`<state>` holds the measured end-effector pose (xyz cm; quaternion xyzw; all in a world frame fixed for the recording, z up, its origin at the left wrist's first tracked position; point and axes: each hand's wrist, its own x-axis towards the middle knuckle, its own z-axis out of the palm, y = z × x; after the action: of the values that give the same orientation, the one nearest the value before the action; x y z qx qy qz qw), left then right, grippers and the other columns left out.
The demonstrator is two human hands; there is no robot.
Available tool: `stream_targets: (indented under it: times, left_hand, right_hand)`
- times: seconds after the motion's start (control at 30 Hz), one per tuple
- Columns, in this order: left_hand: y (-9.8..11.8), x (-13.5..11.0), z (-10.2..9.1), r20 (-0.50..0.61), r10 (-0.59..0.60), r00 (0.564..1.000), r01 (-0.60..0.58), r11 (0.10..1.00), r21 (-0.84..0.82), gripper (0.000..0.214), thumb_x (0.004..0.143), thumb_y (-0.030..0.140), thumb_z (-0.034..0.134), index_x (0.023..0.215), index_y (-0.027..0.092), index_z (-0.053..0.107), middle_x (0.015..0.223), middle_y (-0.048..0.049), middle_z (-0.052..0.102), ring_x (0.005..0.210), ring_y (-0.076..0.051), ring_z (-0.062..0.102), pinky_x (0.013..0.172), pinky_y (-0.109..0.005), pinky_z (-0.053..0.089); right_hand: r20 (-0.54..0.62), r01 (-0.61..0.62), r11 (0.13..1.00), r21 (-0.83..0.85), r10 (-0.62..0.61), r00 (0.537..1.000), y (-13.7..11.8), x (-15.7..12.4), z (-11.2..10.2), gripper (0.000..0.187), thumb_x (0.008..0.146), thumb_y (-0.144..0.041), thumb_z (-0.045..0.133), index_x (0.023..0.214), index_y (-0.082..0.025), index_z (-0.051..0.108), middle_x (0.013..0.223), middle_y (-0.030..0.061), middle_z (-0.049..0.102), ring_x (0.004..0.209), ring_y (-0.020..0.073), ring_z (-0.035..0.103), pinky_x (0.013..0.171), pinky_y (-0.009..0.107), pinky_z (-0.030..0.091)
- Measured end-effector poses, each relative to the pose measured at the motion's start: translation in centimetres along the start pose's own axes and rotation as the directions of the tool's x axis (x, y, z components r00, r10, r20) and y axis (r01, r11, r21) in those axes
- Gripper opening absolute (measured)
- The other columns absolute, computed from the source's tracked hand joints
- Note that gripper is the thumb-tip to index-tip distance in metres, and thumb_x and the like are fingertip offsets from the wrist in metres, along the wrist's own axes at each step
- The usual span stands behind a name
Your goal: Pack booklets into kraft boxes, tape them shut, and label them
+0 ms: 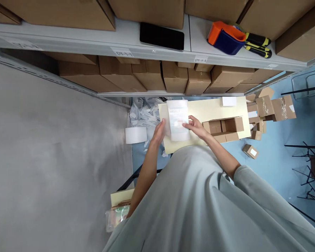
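Observation:
I hold a translucent white plastic packet (177,119) over a pale yellow tabletop (207,109). My left hand (160,131) grips the packet's left edge, fingers closed along it. My right hand (194,126) pinches its right edge. The packet has a faint printed label near its top. Small brown cardboard boxes (224,128) sit on the table just right of my right hand. My grey shirt hides the table's near edge.
A metal shelf (152,47) carries a black phone (162,36), an orange-blue tape dispenser (225,36), yellow-black handled tools (258,44) and large cartons. Crumpled plastic wrap (144,110) and a white roll (135,135) lie left of the table. Loose boxes (273,106) are scattered on the blue floor.

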<state>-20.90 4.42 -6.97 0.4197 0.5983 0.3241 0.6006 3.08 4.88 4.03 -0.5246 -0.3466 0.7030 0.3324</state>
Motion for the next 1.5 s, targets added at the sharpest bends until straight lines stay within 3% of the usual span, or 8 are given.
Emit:
stream_targets:
  times: [0.2,0.6,0.7,0.83,1.03,1.17,1.33,1.5]
  left_hand:
    - [5.6,-3.2,6.2,0.065,0.007,0.998,0.006,0.98,-0.198,0.065,0.079,0.077,0.089,0.106,0.019,0.079,0.109,-0.0085,0.084,0.104,-0.028,0.079,0.098,-0.042,0.066]
    - [12.7,-6.8,20.3,0.081,0.13,0.988,-0.123,0.988,-0.094,0.066,0.082,0.086,0.081,0.089,0.021,0.072,0.087,-0.0039,0.074,0.082,-0.02,0.069,0.073,-0.031,0.058]
    - [13.0,-7.0,23.1,0.106,0.052,0.993,-0.034,0.985,-0.17,0.071,0.09,0.091,0.069,0.087,0.02,0.072,0.081,-0.006,0.074,0.071,-0.018,0.068,0.065,-0.031,0.057]
    - [12.5,-6.6,26.2,0.106,-0.008,0.994,0.029,0.979,-0.203,0.064,0.074,0.075,0.096,0.096,0.022,0.069,0.073,0.0017,0.07,0.059,-0.014,0.064,0.058,-0.028,0.055]
    - [11.7,-5.9,30.0,0.059,-0.033,0.998,0.043,0.983,-0.18,0.066,0.075,0.07,0.097,0.113,0.021,0.076,0.075,0.0024,0.072,0.065,-0.015,0.067,0.061,-0.026,0.055]
    - [11.6,-6.1,32.1,0.062,-0.011,0.998,0.021,0.986,-0.168,0.067,0.077,0.075,0.093,0.111,0.019,0.08,0.101,-0.0075,0.084,0.095,-0.024,0.077,0.083,-0.035,0.064]
    - [10.9,-6.4,34.2,0.024,-0.013,1.0,0.016,0.99,-0.137,0.06,0.073,0.069,0.098,0.1,0.02,0.075,0.076,0.0014,0.072,0.069,-0.015,0.065,0.067,-0.028,0.056]
    - [10.3,-6.7,34.9,-0.034,-0.015,0.999,0.009,0.988,-0.155,0.061,0.074,0.068,0.098,0.103,0.02,0.072,0.087,-0.0018,0.077,0.075,-0.016,0.068,0.07,-0.029,0.058]
  right_hand:
    - [-0.131,0.047,0.999,-0.023,-0.05,0.99,-1.8,-6.9,-6.9,0.065,0.075,-0.064,0.098,0.112,-0.028,0.059,0.109,0.0047,0.086,0.105,0.0267,0.082,0.094,0.039,0.066]
    - [-0.158,0.088,0.995,0.048,-0.08,0.984,-1.3,-12.0,-18.4,0.071,0.076,-0.075,0.097,0.117,-0.03,0.059,0.113,0.004,0.087,0.109,0.0289,0.084,0.104,0.048,0.069]
    - [-0.127,0.063,0.997,0.041,-0.057,0.99,-1.6,-12.6,-21.4,0.069,0.079,-0.075,0.095,0.118,-0.03,0.06,0.112,0.0037,0.087,0.106,0.0287,0.084,0.102,0.049,0.07]
    - [-0.077,0.045,0.998,0.035,-0.043,0.996,-1.3,-12.6,-24.4,0.07,0.077,-0.078,0.095,0.116,-0.03,0.06,0.108,0.0034,0.086,0.105,0.0292,0.083,0.1,0.05,0.07]
    - [-0.02,0.048,0.998,0.029,-0.047,0.999,-0.8,-12.8,-27.6,0.069,0.079,-0.076,0.094,0.118,-0.03,0.061,0.112,0.0051,0.086,0.114,0.0306,0.082,0.106,0.052,0.069]
    - [-0.033,0.043,0.999,-0.001,-0.043,0.999,-0.3,-12.8,-28.8,0.075,0.076,-0.082,0.092,0.119,-0.03,0.061,0.118,0.0075,0.085,0.117,0.032,0.081,0.107,0.053,0.068]
    - [-0.212,0.028,0.978,-0.207,-0.073,0.975,0.5,-11.9,-29.0,0.085,0.065,-0.074,0.101,0.123,-0.025,0.064,0.131,0.0127,0.08,0.123,0.0353,0.077,0.105,0.052,0.066]
    - [-0.204,0.07,0.953,-0.294,-0.134,0.97,1.1,-11.2,-29.2,0.075,0.074,-0.073,0.094,0.123,-0.023,0.066,0.124,0.0121,0.081,0.117,0.0348,0.076,0.101,0.051,0.066]
